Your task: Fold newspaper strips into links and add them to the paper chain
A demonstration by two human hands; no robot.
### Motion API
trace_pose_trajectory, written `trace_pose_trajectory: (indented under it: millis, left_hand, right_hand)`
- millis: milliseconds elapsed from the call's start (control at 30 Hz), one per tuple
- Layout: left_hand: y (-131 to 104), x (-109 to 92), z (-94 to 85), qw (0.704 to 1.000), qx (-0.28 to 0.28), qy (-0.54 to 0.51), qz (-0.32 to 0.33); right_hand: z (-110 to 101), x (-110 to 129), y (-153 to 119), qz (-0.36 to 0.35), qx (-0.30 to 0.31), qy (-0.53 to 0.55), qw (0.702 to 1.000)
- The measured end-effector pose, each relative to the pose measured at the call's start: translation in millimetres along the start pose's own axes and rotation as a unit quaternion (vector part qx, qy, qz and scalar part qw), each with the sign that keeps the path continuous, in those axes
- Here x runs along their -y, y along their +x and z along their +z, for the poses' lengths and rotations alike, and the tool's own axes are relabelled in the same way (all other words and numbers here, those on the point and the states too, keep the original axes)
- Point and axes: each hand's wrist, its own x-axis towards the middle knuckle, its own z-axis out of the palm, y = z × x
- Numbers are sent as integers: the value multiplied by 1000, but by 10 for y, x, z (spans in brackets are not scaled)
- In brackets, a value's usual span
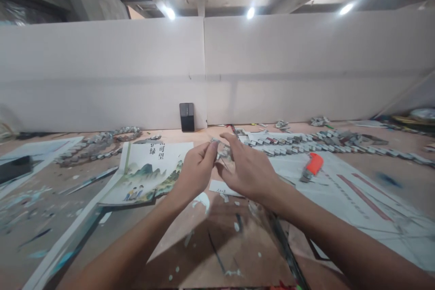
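Note:
Between my two hands is a small piece of folded printed paper (223,150), grey and white, partly hidden by the fingers. My left hand (199,165) pinches its left side between thumb and bent fingers. On the other side, my right hand (249,167) has its thumb below and its fingers around the piece, with the index finger raised. A chain of folded paper links (282,148) lies just beyond my right hand; whether it joins the held piece cannot be made out. Below the hands lies a small white paper strip (222,187).
An illustrated paper sheet (149,176) lies left, beside a second paper chain (91,147). A red-handled cutter (311,166) rests on printed sheets (360,199) at right. A dark phone (187,118) leans on the white partition (102,63); another dark device (15,168) lies far left.

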Motion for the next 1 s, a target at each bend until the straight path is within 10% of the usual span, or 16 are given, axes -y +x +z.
trace_pose_trajectory:
  millis: [533, 733, 1000]
  left_hand:
    - [59, -35, 75, 994, -71, 80, 15]
    - [148, 146, -240, 985, -130, 91, 62]
    - [-28, 337, -377, 901, 115, 369, 195]
  right_hand:
    - [-20, 43, 312, 55, 82, 73, 992]
    - [32, -222, 203, 42, 125, -10, 991]
    - [533, -777, 65, 20, 182, 58, 981]
